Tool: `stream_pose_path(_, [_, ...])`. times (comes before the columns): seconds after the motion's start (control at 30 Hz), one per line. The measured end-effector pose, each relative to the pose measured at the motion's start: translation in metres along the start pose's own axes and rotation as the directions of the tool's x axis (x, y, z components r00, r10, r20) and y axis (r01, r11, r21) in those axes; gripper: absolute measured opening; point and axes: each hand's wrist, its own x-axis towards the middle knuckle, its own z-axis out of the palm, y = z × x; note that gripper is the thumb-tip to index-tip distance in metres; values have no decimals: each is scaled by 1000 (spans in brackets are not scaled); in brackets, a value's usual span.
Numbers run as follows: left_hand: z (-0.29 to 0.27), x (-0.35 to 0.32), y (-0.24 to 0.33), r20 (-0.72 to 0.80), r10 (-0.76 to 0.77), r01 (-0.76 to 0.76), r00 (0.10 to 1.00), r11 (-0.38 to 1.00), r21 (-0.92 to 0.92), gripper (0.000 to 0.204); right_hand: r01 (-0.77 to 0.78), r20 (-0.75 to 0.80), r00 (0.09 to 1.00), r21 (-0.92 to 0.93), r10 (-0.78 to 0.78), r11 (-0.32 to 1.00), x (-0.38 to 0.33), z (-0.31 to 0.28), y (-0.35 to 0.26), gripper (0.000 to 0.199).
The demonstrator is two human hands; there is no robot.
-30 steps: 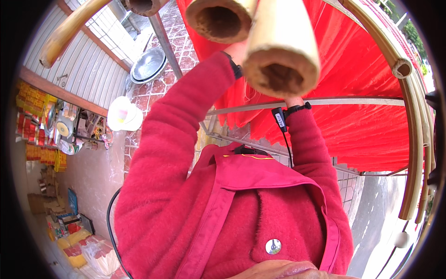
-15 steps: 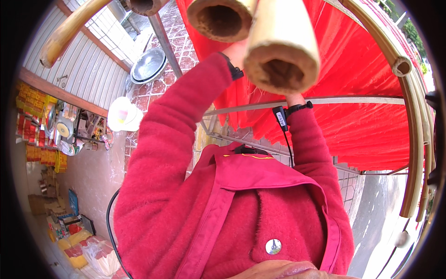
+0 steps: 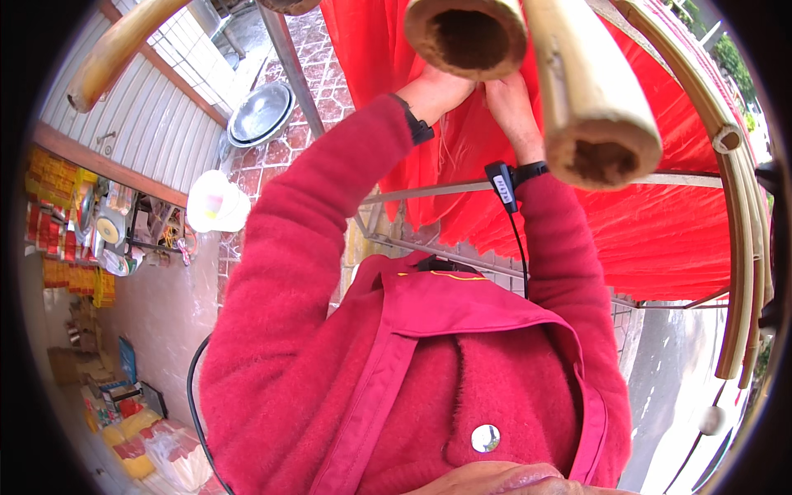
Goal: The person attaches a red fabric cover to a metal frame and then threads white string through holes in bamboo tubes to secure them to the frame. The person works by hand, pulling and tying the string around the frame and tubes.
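Scarcely anything has shifted: both hands, left hand (image 3: 437, 91) and right hand (image 3: 511, 107), stay closed together on the red cloth (image 3: 660, 223) behind the thick hollow bamboo poles (image 3: 466, 33). The cloth is judged light and limp, best gripped at its edge.

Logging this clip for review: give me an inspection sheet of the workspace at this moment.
Surface: nothing seen; the work is overhead.
Job's things: two thick hollow bamboo poles, open ends toward the camera, in front of red cloth.
Clutter: nothing seen near the hands.
Hands: left hand and right hand raised to the poles; grip hidden.
Cables: black lead hanging from the right wrist.
Surroundings: curved bamboo frame, corrugated wall, metal basins.
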Motion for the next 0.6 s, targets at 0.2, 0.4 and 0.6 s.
stream_pose_path(0.2, [9,-1,-9,-6,7,-5,1000,984,177,52,214,13,972,-474,-236,854,27,-15,41,58])
stream_pose_path(0.4, [20,-1,-19,-318,47,-154,947,934,-321,50,136,-109,966,-551,-233,823,19,-20,40,59])
stream_pose_path(0.6, [2,-6,-14,11,42,-43,999,978,204,51,73,-180,960,-575,-213,815,14,-15,19,57])
